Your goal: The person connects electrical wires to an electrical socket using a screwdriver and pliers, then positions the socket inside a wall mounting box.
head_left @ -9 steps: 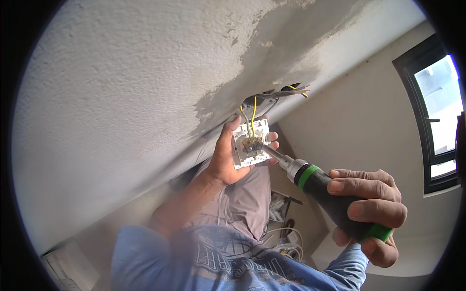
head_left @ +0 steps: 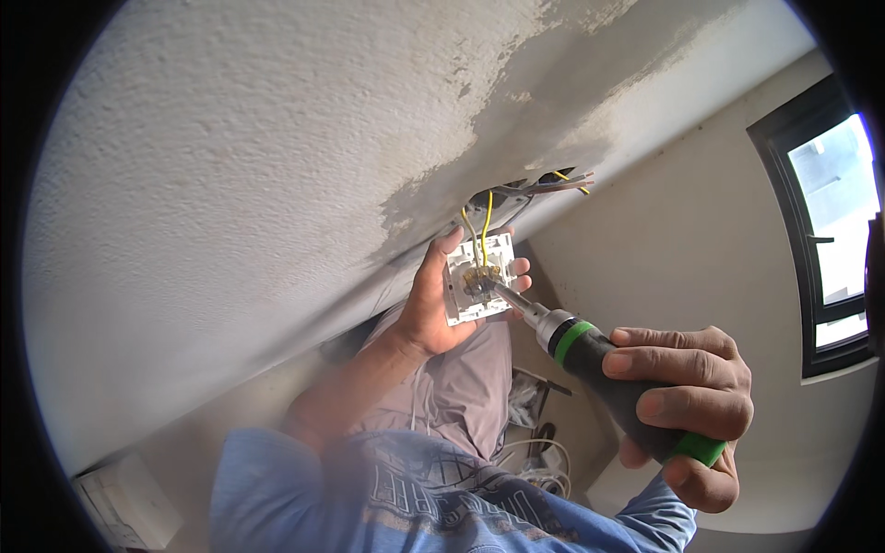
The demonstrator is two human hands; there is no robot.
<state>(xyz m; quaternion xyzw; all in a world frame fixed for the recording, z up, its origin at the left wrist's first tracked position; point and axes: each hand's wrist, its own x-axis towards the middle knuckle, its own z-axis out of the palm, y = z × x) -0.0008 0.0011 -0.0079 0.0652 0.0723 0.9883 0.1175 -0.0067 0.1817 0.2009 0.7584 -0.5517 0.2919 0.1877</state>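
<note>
My left hand (head_left: 431, 304) grips a white wall socket (head_left: 458, 310) by its edges, with the back turned up and the terminals showing. A yellow wire (head_left: 487, 226) and a paler greyish wire (head_left: 468, 224) run from a hole in the wall (head_left: 498, 196) into the socket's middle. Wrapped round a black and green screwdriver (head_left: 590, 358) are the fingers of my right hand (head_left: 696, 387). Its metal shaft points left and up, and the tip meets the terminal area of the socket. The tip's exact seat is too small to make out.
Beside the first hole, bare-ended wires (head_left: 572, 184) stick out of a second opening. Rough plaster covers the wall (head_left: 230, 184). A black-framed window (head_left: 793, 166) is on the right. Coiled cable (head_left: 553, 461) lies on the floor, and a white box (head_left: 129, 502) stands at lower left.
My right hand and the screwdriver have shifted slightly left, and the handle has turned a little. The socket stays in my left hand, and the whole view has moved slightly.
</note>
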